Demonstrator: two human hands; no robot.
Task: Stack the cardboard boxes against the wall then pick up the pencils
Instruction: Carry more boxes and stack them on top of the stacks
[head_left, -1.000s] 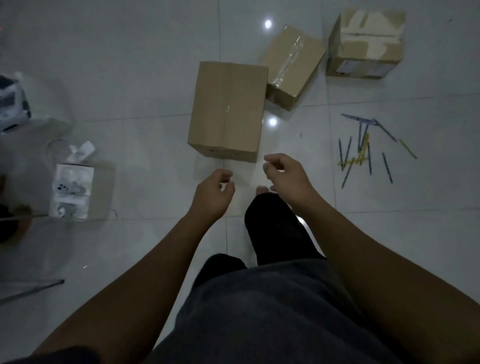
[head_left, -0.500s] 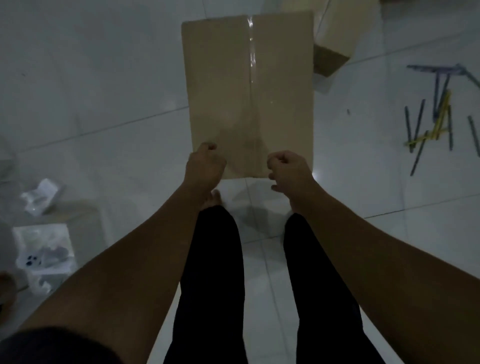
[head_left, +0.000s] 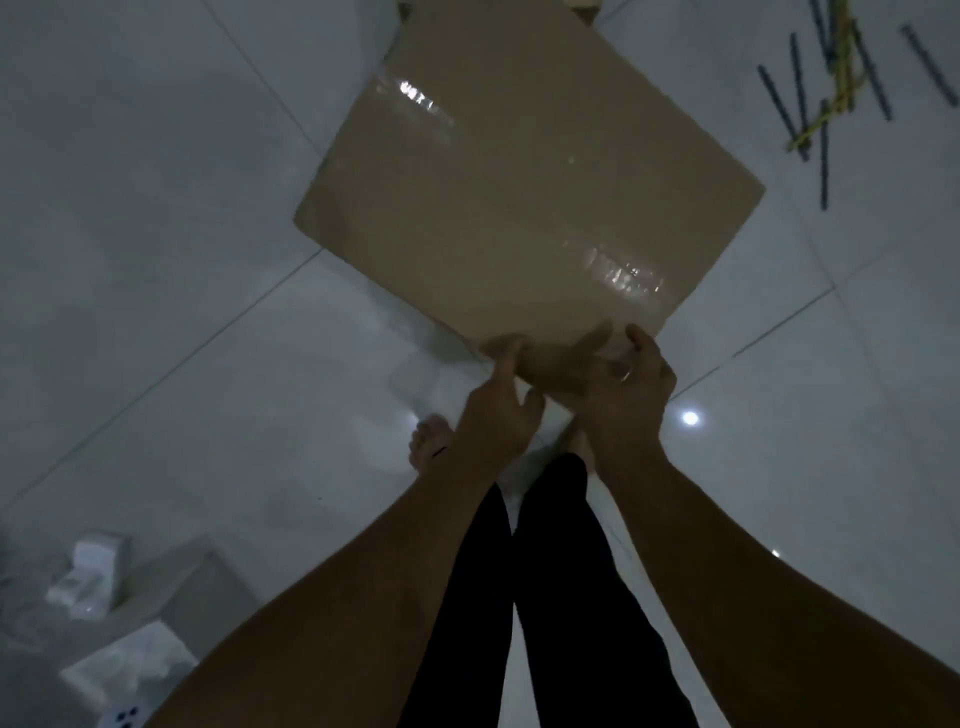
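Note:
A large brown cardboard box (head_left: 519, 171) with clear tape fills the upper middle of the view, turned so one corner points toward me. My left hand (head_left: 496, 415) and my right hand (head_left: 631, 400) both grip that near corner, fingers curled over its edges. A ring shows on my right hand. Several dark blue and yellow pencils (head_left: 831, 88) lie scattered on the white tile floor at the upper right. The other boxes are mostly out of view; only a sliver of one (head_left: 584, 4) shows at the top edge.
My bare feet (head_left: 428, 441) and dark trouser legs stand just behind the box corner. White packaging and a tissue box (head_left: 124, 670) sit on the floor at the lower left. Glossy white tiles (head_left: 156, 312) reflect ceiling lights.
I have bent closer. The box now appears rotated with a corner toward me, and both hands have closed together on that corner instead of resting as fists at the near edge.

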